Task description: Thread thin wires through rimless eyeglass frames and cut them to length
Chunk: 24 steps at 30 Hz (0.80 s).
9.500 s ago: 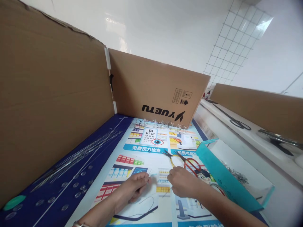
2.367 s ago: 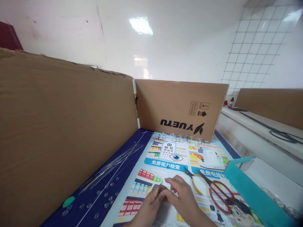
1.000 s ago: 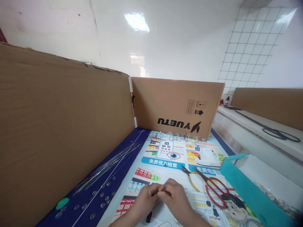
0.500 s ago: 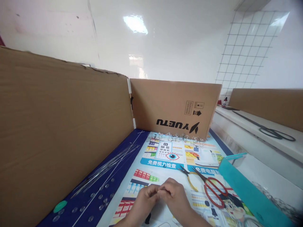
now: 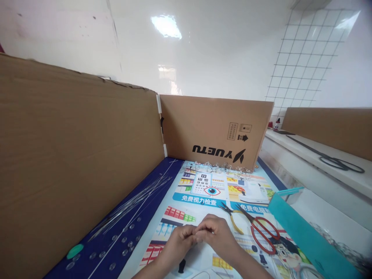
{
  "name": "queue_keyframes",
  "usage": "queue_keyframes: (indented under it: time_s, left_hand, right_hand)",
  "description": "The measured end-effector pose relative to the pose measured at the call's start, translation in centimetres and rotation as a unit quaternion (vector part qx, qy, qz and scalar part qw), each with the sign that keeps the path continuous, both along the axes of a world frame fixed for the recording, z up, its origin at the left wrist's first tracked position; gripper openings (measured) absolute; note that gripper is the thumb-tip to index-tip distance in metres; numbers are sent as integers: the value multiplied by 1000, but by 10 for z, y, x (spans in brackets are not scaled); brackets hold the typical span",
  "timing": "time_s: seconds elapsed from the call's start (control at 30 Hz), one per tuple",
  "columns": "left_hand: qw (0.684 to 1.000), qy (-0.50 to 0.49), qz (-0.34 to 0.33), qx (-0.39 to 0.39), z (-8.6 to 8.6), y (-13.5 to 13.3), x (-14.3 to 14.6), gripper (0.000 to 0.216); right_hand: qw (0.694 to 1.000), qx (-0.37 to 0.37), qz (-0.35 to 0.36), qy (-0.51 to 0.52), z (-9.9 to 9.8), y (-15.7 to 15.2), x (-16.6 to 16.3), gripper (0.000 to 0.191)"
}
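My left hand (image 5: pixel 183 239) and my right hand (image 5: pixel 215 233) meet over the printed sheet (image 5: pixel 186 215), fingertips pinched together and touching. Whatever they hold between them is too small or too hidden to make out. To the right of my right hand lie pliers with yellow handles (image 5: pixel 236 224). Beside these are scissors with red handles (image 5: pixel 266 232), blades pointing away from me. A thin bent wire (image 5: pixel 200 274) shows on the sheet below my hands.
On the blue surface at left lie long thin wires (image 5: pixel 130 207), several clear beads (image 5: pixel 124 240) and a green disc (image 5: pixel 74 251). Cardboard panels (image 5: pixel 215 124) stand behind and left. Small wire pieces (image 5: pixel 221 168) line the back panel. A teal box (image 5: pixel 308 228) at right holds metal pieces (image 5: pixel 337 240).
My hands stay pinched together and have risen slightly in view. My right forearm has swung outward to the right. The tools and loose pieces lie as before.
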<state>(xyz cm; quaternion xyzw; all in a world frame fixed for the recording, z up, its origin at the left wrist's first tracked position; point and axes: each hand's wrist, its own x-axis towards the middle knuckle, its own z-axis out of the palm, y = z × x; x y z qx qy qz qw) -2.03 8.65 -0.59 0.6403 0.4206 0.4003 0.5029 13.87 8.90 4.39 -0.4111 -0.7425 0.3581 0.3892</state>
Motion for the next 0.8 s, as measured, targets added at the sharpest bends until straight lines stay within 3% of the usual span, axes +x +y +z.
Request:
queue_keyframes:
  time_s: [0.3,0.8]
  left_hand:
    - [994,72,53,64,3,-4,2,16]
    - [997,45,22,66,-3,4,-8,28]
  right_hand:
    - [997,41,-68,-19,-11,-2,-6,12]
    - [997,44,-37,-48,-3,-6,-13,12]
